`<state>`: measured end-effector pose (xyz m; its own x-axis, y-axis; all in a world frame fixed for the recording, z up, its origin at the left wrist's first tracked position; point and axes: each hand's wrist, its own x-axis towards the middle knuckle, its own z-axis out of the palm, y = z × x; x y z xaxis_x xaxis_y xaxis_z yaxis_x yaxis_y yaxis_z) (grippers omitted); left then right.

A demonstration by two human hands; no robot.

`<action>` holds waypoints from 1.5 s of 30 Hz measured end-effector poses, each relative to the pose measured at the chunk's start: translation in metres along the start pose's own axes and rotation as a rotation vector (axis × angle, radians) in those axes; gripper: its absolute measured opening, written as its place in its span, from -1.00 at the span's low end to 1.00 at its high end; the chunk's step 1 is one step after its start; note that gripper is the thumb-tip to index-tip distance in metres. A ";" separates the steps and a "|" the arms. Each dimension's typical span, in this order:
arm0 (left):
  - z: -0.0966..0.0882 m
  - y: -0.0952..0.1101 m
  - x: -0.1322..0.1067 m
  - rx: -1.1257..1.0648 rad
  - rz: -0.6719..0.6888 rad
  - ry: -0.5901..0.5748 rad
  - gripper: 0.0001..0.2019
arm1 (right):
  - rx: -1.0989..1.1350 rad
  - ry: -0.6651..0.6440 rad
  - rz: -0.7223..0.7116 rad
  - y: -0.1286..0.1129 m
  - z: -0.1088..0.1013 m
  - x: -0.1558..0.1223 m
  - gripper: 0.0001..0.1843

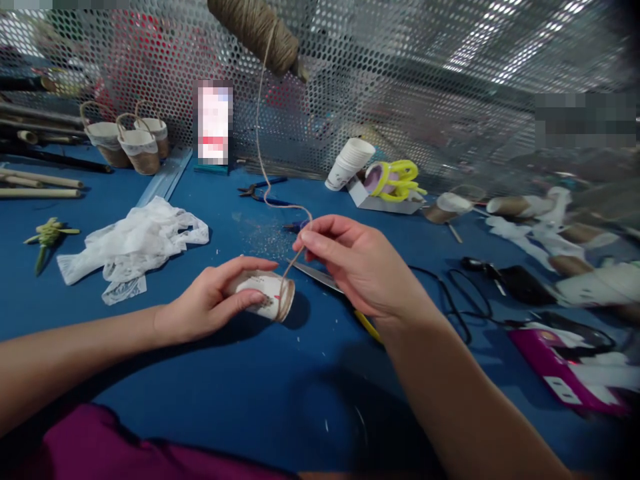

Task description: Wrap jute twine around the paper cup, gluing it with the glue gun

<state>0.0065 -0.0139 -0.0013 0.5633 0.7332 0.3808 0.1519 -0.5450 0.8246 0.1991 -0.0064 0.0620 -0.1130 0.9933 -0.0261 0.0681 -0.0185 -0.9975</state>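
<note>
My left hand (213, 293) is closed around a white paper cup (267, 292) lying on its side, its thumb and fingers on the cup's wall. Brown twine (285, 301) is wound around the cup at its right end. My right hand (350, 263) pinches the same strand between thumb and fingers, just above and right of the cup. From there the twine runs slackly up to a large spool (255, 33) hanging at the mesh. Scissors (320, 275) with yellow handles lie under my right hand, partly hidden by it.
White lace (143, 240) lies to the left, near small twine baskets (140, 148). Behind stand stacked paper cups (350, 163), a tape roll with yellow scissors (393, 180), and pliers (265, 190). Black cables (450, 300) and a magenta box (560, 373) lie at right.
</note>
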 end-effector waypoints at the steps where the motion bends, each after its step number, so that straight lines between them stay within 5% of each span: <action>1: 0.000 0.000 0.001 -0.032 -0.035 0.003 -0.70 | -0.030 0.019 -0.023 -0.001 -0.001 -0.002 -0.88; 8: 0.002 -0.001 0.002 -0.202 -0.185 0.027 -0.68 | -0.155 0.086 -0.129 -0.001 -0.007 -0.004 -0.87; 21: -0.002 0.002 -0.003 0.060 0.034 -0.025 -0.72 | -0.308 0.124 -0.059 0.009 -0.008 0.002 -0.83; 45: -0.004 0.011 -0.005 0.019 0.163 -0.003 -0.73 | -0.457 -0.016 0.021 0.024 -0.001 0.004 -0.86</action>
<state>0.0019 -0.0215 0.0075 0.5841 0.6331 0.5079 0.0735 -0.6644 0.7437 0.2017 -0.0028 0.0383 -0.1223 0.9912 -0.0510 0.5004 0.0172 -0.8656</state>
